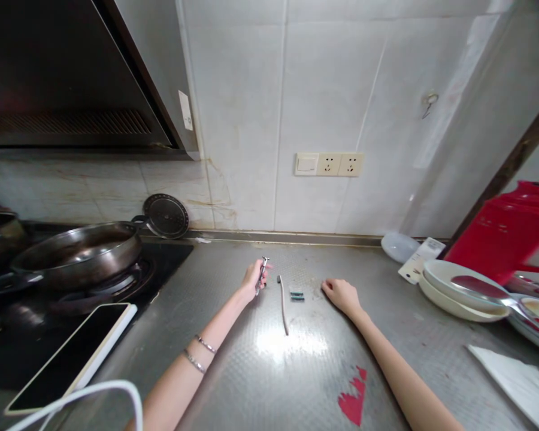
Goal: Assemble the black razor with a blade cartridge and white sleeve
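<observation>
My left hand [254, 278] is closed round a small dark and silver tool [261, 275], which stands nearly upright with its silver head above the fingers. Just right of it, a thin pale stick with a dark tip [284, 305] lies lengthwise on the metal counter [233, 383]. Beside the stick lie two small dark green cylinders [297, 296], one behind the other. My right hand [340, 293] rests on the counter to the right of them, its fingers curled in; whether anything is under them is hidden.
A pan [81, 254] sits on the stove at the left, with a phone [72, 359] and white cable in front. Bowls [462, 293], a red jug [507, 233] and a white paper [516, 383] are at the right. A red patch [354, 402] marks the near counter.
</observation>
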Action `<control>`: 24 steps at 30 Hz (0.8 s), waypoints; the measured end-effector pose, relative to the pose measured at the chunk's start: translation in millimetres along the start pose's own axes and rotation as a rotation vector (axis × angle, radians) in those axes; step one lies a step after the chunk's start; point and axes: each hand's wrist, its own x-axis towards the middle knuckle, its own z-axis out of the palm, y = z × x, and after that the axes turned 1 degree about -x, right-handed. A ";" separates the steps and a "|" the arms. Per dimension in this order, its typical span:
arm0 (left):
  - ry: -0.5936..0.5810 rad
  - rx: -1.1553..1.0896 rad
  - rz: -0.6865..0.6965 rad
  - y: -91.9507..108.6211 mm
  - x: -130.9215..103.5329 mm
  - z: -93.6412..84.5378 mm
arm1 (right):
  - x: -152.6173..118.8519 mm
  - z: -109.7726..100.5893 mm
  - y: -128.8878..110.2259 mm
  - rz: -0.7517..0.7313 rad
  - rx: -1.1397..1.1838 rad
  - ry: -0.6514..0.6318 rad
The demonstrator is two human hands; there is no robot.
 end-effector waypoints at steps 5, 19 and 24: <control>-0.070 0.069 0.199 22.2 -1.6 -4.8 | -5.4 -12.9 -11.9 0.000 0.095 0.079; -0.273 0.338 0.359 43.2 -18.7 -8.6 | -50.4 -27.3 -132.3 -0.256 0.004 -0.170; -0.329 0.357 0.406 45.5 -22.3 -9.5 | -43.3 -24.2 -131.0 -0.262 0.022 -0.176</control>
